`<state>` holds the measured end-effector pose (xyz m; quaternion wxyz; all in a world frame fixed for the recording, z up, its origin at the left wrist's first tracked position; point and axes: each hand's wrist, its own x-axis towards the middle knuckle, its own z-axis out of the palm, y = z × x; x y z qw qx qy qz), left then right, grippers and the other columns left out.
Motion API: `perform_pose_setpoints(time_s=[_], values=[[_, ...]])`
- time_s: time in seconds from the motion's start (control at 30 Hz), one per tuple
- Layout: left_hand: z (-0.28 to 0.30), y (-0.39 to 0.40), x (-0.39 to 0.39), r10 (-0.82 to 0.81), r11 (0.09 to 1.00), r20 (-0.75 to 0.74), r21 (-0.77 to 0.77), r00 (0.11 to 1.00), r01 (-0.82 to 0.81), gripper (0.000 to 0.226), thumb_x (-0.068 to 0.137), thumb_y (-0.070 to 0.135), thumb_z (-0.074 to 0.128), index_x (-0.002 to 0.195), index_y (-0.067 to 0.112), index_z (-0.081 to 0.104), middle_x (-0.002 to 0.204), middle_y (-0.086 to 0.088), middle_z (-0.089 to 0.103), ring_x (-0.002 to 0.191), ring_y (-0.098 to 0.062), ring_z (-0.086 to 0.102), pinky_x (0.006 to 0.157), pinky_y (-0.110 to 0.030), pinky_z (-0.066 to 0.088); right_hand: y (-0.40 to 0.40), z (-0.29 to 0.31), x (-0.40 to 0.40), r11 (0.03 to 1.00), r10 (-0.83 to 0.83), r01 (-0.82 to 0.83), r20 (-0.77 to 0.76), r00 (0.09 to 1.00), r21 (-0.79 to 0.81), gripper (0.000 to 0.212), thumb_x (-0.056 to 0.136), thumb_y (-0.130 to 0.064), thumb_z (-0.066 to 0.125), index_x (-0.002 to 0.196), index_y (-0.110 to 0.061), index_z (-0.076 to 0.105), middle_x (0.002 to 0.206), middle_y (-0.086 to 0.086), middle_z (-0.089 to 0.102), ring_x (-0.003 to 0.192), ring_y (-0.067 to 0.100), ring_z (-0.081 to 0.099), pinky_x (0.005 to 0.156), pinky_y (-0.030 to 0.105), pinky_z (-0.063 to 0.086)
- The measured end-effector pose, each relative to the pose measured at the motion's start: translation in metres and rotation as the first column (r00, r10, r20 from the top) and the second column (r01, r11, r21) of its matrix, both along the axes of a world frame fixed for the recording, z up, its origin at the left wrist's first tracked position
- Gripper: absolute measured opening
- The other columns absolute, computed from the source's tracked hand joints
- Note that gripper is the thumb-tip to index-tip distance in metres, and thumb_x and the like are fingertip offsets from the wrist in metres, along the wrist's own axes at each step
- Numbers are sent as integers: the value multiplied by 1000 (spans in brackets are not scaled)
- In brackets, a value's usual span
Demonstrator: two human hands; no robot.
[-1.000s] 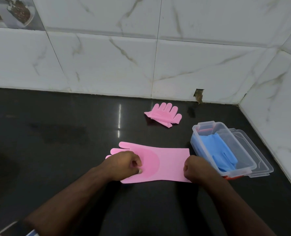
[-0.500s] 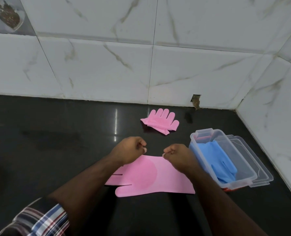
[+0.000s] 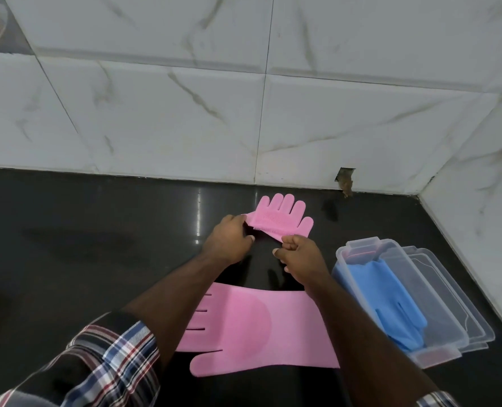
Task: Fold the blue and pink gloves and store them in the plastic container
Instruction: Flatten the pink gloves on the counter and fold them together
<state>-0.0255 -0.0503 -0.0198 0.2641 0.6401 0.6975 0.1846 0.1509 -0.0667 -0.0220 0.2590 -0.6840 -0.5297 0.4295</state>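
Observation:
A folded pink glove (image 3: 282,216) with bristles lies near the wall; its fingers point away from me. My left hand (image 3: 227,240) pinches its left edge and my right hand (image 3: 299,255) pinches its near right corner. A second pink glove (image 3: 255,327) lies flat on the dark counter under my forearms, fingers to the left. The clear plastic container (image 3: 440,352) stands at the right with blue gloves (image 3: 390,295) inside it.
The container's clear lid (image 3: 461,301) lies under and beside it on the right. White marble tile walls (image 3: 273,113) close the counter at the back and right. A chipped hole (image 3: 344,180) marks the wall base.
Both hands left the flat pink glove and reached forward to the folded pink glove by the wall, taking hold of its edges. The flat glove had been turned over, thumb now nearest me.

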Motion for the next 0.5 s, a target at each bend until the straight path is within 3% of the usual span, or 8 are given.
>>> perform_pose_setpoints(time_s=[0.13, 0.3, 0.4, 0.5], values=[[-7, 16, -3, 26, 1000, -28, -13, 999, -26, 33, 82, 27, 63, 115, 25, 65, 115, -4, 61, 106, -26, 63, 91, -41, 54, 7, -6, -4, 1000, 5, -5, -27, 1000, 0, 45, 79, -23, 75, 122, -15, 65, 108, 1, 71, 98, 22, 68, 91, 48, 56], [-10, 28, -3, 52, 994, -24, 98, 998, -49, 11, 86, 20, 67, 96, 23, 70, 105, 2, 54, 102, -21, 58, 87, -28, 45, 12, -8, -5, 1000, 4, -4, -31, 1000, 8, 41, 83, -20, 75, 122, -13, 65, 106, 0, 72, 94, 17, 68, 90, 45, 57], [-3, 30, -1, 33, 991, 49, 129, 998, -39, 4, 87, 24, 65, 83, 24, 63, 95, 8, 60, 92, -16, 62, 79, -27, 46, 12, -8, -3, 1000, -9, 9, -58, 998, 8, 38, 84, -18, 74, 121, -13, 66, 102, 1, 73, 92, 19, 69, 88, 43, 58], [11, 26, 3, 61, 990, 182, 117, 981, -83, 6, 92, 28, 57, 87, 24, 57, 84, 7, 65, 79, -13, 61, 70, -30, 47, 8, -4, -2, 998, -37, 40, -89, 995, 39, 29, 86, -17, 72, 114, -14, 68, 91, 0, 72, 84, 19, 68, 80, 40, 60]])
